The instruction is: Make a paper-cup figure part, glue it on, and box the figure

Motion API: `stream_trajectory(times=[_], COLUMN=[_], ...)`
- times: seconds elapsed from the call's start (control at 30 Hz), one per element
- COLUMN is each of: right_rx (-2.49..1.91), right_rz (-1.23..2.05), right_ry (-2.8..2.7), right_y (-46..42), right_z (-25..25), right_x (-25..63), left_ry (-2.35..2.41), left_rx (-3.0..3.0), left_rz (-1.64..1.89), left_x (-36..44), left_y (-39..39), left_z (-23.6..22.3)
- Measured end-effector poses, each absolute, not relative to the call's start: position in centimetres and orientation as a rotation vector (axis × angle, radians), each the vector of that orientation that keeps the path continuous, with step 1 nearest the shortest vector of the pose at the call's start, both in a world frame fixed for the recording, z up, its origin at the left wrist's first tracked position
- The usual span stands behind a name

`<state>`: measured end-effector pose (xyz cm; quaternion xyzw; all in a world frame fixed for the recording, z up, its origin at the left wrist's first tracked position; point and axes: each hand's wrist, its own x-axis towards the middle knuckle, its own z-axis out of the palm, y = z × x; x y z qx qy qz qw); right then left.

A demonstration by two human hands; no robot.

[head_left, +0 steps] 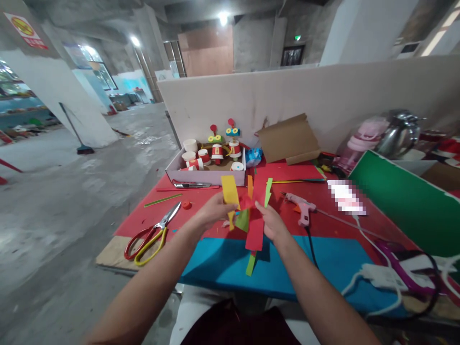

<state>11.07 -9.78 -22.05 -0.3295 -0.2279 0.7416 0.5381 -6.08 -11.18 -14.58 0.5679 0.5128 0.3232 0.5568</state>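
My left hand (215, 209) is closed on a yellow paper strip (230, 190), which stands up above the fingers. In my right hand (270, 220) is a long red paper strip (256, 230), gripped near its middle and hanging over the blue sheet (223, 261). Light green paper strips (268, 190) poke out beside and below the red one. Between the hands show an orange strip (250, 186) and a green piece (242, 221); which hand holds these I cannot tell. Scissors (163, 225) with red and yellow handles lie left of my left hand. A pink glue gun (304, 207) lies right of my right hand.
Behind the hands, a white box (208, 178) holds paper cups and two cup figures. A utility knife (191, 185) lies before it. Cardboard (289, 139) leans against the partition (251, 96). At right stand a green board (406, 201), a pink bottle (362, 141), a metal jug (397, 132) and cables.
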Motion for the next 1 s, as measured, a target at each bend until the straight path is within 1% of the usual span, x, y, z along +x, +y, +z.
stream_trajectory(times=[0.1, 0.2, 0.43, 0.63, 0.83, 1.0], right_rx=[-0.78, -0.82, -0.812, -0.873, -0.857, -0.884], right_rz=[1.748, 1.801, 1.827, 1.729, 1.716, 1.645], right_ry=[-0.533, -0.508, -0.485, -0.52, -0.575, -0.528], right_y=[-9.8, -9.7, -9.8, -9.8, -9.6, -8.9], right_z=[-22.1, -21.7, -20.7, -21.6, -22.4, -23.4], right_x=[10.8, 11.0, 11.0, 11.1, 11.3, 11.5], left_ry=[1.247, 1.275, 1.237, 1.261, 1.231, 1.322], left_rx=[1.163, 1.089, 0.874, 0.949, 1.017, 1.101], left_rz=[0.801, 0.882, 1.076, 1.112, 1.111, 1.066], left_x=[-3.0, -1.2, 0.1, -0.1, -0.4, -1.8], left_y=[-11.5, -11.2, -11.0, -11.3, -11.3, -11.2], left_z=[-16.4, -17.8, -18.8, -19.2, -19.4, -18.4])
